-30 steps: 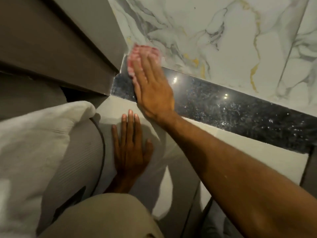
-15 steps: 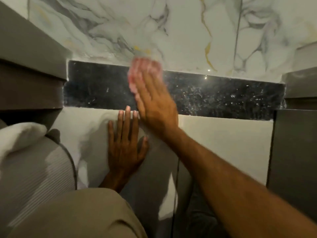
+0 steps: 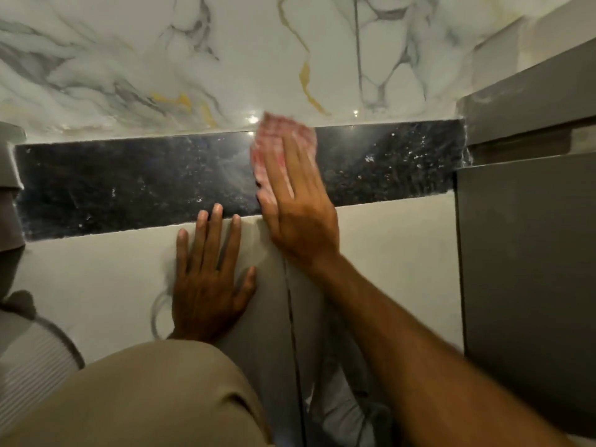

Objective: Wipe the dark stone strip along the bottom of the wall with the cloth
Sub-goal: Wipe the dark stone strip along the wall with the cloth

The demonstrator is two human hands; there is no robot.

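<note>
A dark speckled stone strip (image 3: pixel 129 185) runs across the foot of the white marble wall (image 3: pixel 225 59). My right hand (image 3: pixel 296 201) lies flat on the strip right of its middle, pressing a pink and white cloth (image 3: pixel 277 130) against it; the cloth shows above and left of my fingers and is blurred. My left hand (image 3: pixel 209 282) rests flat on the pale floor tile (image 3: pixel 96 279), fingers spread, fingertips touching the strip's lower edge. It holds nothing.
A grey cabinet (image 3: pixel 522 253) stands at the right end of the strip, and a grey furniture edge (image 3: pixel 9 175) closes the left end. A ribbed grey object (image 3: pixel 29 359) sits at lower left. My knee in beige trousers (image 3: pixel 145 398) fills the lower foreground.
My right hand has slid the cloth rightwards along the strip, from its left end to right of its middle. My left hand has stayed flat on the floor tile. The view has swung right.
</note>
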